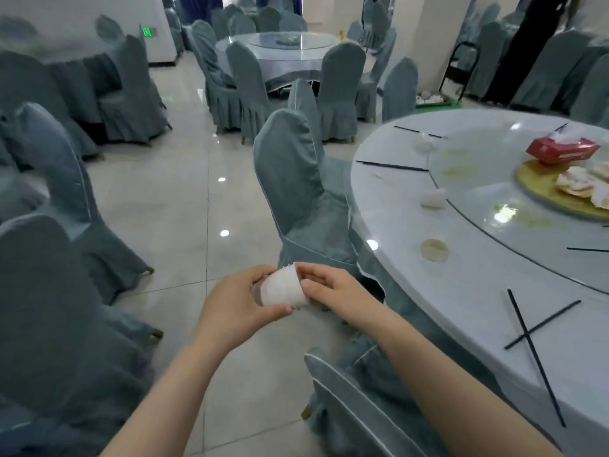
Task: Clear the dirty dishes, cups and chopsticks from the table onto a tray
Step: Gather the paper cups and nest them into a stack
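- A red tissue box is lying on the glass turntable.
- Grey-covered chairs are standing around a far round table.
- Glossy floor tiles are reflecting ceiling lights.

Bright, even overhead light glares in spots on the floor and surface; edges bend and blur, shadows faint.
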Available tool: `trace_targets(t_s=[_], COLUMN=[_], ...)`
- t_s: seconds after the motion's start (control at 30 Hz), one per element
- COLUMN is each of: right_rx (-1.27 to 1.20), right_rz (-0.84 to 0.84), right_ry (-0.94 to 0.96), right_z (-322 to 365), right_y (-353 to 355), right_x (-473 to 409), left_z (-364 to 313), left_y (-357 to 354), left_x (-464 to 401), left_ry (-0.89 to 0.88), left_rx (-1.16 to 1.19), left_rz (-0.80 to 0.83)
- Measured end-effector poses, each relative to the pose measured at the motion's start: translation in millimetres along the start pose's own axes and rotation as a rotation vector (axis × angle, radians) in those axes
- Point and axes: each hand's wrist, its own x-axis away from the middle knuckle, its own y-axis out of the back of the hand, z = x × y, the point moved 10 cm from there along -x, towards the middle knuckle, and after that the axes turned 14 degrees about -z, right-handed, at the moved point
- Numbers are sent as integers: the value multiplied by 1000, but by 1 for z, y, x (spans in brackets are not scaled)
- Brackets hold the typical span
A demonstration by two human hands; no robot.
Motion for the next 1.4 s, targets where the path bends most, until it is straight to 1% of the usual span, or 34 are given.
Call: trace_targets(t_s=[0.1,0.17,0.33,0.47,0.53,0.67,0.77,0.87,0.9,1.0,1.03,1.1,1.13,1.27,1.3,1.4], right_rx=[-28,-41,41,13,-1,-93,-23,61,89,179,202,231,245,405,411,328], right_rz=[18,-59,-347,-684,-831,-1055,-1183,-1285,-1348,-1605,-1662,-1713,-1713,-1614,-1606,-1643], right_ry=[2,-43,-108,-178,-218,-263,-301,-419,-449,-509,-516,-518,-531,-725,-746,-790], right_z=[6,-3,-33,-50,-55,-67,-82,-103,-111,-124,-129,-141,-149,-189,-197,-212], right_y=[-10,-4,38,85,102,125,144,167,177,212,223,244,254,291,296,309], right_x=[-40,-63,-116,-131,-129,-112,-89,-74,-69,-55,-55,-64,-71,-99,-103,-105], left_z=[18,32,50,49,46,39,32,23,20,7,1,-12,-20,-42,-46,-49], left_y=[1,2,-3,-8,-16,-46,-69,-94,-103,-132,-143,-164,-174,-211,-219,-243], left_x=[-44,-69,-149,-212,-240,-286,-312,-336,-345,-372,-379,-393,-401,-428,-433,-445], left_ry=[14,48,27,-24,-42,-52,-59,-102,-101,-88,-94,-117,-129,-170,-173,-165], left_rx=[51,90,198,277,306,357,358,350,361,371,363,342,330,291,285,266], left_rz=[-2,-8,47,116,159,282,357,430,451,493,515,562,583,620,621,636])
